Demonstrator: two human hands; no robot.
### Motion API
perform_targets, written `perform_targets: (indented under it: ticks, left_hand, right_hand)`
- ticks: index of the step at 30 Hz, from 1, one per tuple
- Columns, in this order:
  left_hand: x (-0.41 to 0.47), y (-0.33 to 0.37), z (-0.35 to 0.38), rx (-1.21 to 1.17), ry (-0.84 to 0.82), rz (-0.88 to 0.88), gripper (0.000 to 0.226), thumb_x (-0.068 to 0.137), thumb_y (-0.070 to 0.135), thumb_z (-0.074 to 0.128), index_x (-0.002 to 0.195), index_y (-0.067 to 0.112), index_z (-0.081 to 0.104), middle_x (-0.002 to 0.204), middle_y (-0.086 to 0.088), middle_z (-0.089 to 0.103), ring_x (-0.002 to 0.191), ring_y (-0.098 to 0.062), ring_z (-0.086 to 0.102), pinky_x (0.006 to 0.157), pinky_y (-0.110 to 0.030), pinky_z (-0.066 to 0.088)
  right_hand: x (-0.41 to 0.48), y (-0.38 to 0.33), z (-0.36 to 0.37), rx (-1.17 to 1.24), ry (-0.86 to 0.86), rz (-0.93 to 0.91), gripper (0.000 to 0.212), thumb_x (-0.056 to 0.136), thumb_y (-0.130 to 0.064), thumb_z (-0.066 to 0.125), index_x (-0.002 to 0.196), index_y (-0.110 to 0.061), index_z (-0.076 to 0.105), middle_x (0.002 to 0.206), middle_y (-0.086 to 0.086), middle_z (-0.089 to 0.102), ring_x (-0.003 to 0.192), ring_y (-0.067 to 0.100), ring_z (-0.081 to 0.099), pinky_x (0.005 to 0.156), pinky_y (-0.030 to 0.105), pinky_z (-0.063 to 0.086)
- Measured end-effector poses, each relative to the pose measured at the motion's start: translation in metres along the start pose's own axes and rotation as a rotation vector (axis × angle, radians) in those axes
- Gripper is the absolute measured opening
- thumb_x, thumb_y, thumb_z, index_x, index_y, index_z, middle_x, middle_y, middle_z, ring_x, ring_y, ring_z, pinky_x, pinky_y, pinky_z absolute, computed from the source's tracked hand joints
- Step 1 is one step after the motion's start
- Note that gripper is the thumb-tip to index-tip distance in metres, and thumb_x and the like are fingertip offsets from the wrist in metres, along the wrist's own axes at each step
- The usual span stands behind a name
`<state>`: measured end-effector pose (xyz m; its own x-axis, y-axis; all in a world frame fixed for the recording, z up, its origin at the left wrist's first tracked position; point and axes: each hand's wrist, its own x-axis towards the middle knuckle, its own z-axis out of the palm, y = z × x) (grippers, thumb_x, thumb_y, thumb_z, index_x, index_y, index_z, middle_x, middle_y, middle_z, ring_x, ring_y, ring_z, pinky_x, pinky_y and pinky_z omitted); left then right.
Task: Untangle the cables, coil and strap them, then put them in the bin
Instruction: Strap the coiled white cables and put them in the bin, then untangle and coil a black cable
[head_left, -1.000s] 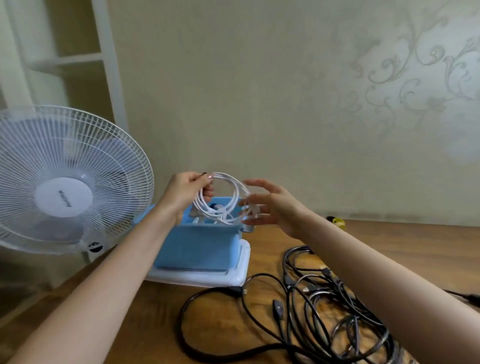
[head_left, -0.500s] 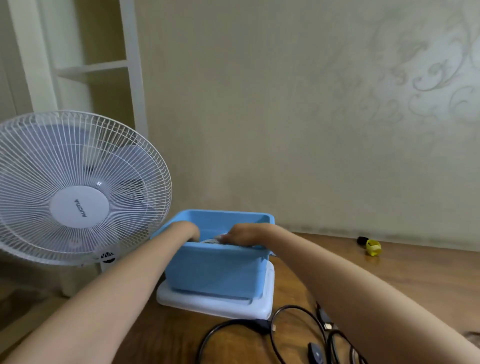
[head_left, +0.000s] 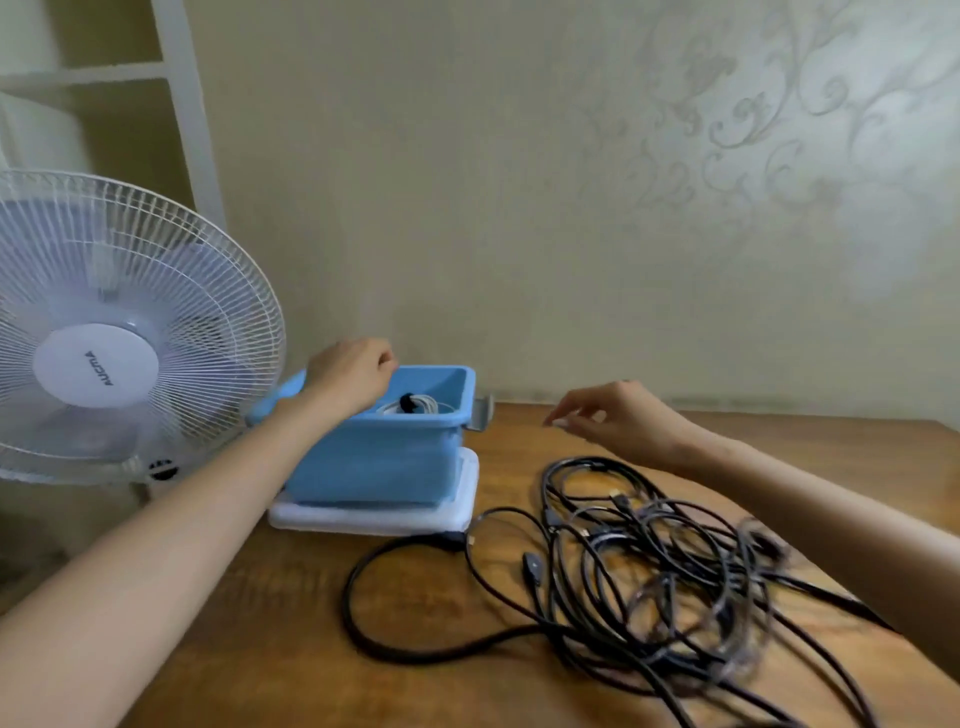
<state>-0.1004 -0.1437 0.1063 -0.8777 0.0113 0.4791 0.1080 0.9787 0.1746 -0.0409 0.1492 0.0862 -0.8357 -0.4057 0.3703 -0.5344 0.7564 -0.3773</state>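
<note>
White cable dropped in the bin, both hands out and empty.
The left hand (head_left: 353, 375) hovers over the bin's (head_left: 374, 462) left rim, fingers loosely curled round nothing. The right hand (head_left: 618, 422), fingers relaxed and holding nothing, has drawn back toward the far edge of the tabletop (head_left: 260, 623). The white cable (head_left: 425, 402) they held a second ago now lies inside the bin, neatly coiled and bound by a black strap (head_left: 406, 402). That one looks done, while the black tangle (head_left: 649, 561) sprawling over the tabletop's right side is still to sort.

The bin (head_left: 374, 457), a coiled cable (head_left: 421, 404) in it, sits on the counter (head_left: 311, 649) under the left grip (head_left: 353, 371), the fan (head_left: 104, 332) to that grip's left, the tangled cables (head_left: 649, 561) nearer than the right grip (head_left: 618, 421).
</note>
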Motion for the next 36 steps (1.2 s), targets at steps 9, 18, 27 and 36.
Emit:
perform_targets:
  ticks: [9,18,27,36]
  left_hand:
    - [-0.08,0.132,0.054,-0.147,-0.267,0.538,0.022,0.095,0.032,0.053,0.106,0.018,0.065,0.109,-0.001,0.064,0.108,-0.018,0.053,0.086,-0.03,0.04]
    - [-0.094,0.131,0.068,-0.512,-0.85,0.595,0.013,0.082,0.03,0.072,0.074,0.02,0.068,0.074,0.006,0.065,0.071,-0.003,0.055,0.07,-0.022,0.041]
    - [-0.033,0.144,0.011,-1.382,-0.097,-0.075,0.028,0.105,0.021,0.029,0.083,0.011,0.044,0.056,-0.002,0.068,0.031,-0.005,0.036,0.038,-0.017,0.041]
    - [-0.001,0.142,-0.005,-1.595,0.232,-0.121,0.028,0.103,0.017,0.02,0.079,0.016,0.033,0.093,-0.017,0.07,0.037,-0.009,0.039,0.036,-0.018,0.027]
  right_hand:
    - [-0.121,0.084,-0.004,-0.06,-0.111,0.278,0.015,0.088,-0.034,0.066,0.099,-0.026,0.074,0.094,-0.009,0.071,0.081,0.001,0.061,0.074,0.021,0.047]
    - [-0.127,0.086,0.012,-0.184,-0.054,0.314,0.019,0.093,-0.034,0.059,0.077,-0.024,0.056,0.077,-0.009,0.059,0.069,0.009,0.056,0.056,0.019,0.04]
    - [-0.055,0.063,-0.11,0.476,0.611,0.245,0.024,0.097,-0.001,0.046,0.078,-0.016,0.047,0.042,-0.007,0.059,0.029,0.002,0.042,0.032,0.012,0.029]
    - [-0.057,0.075,-0.139,0.44,0.557,0.168,0.022,0.095,-0.018,0.059,0.075,-0.013,0.051,0.064,0.009,0.058,0.043,0.005,0.053,0.042,0.018,0.044]
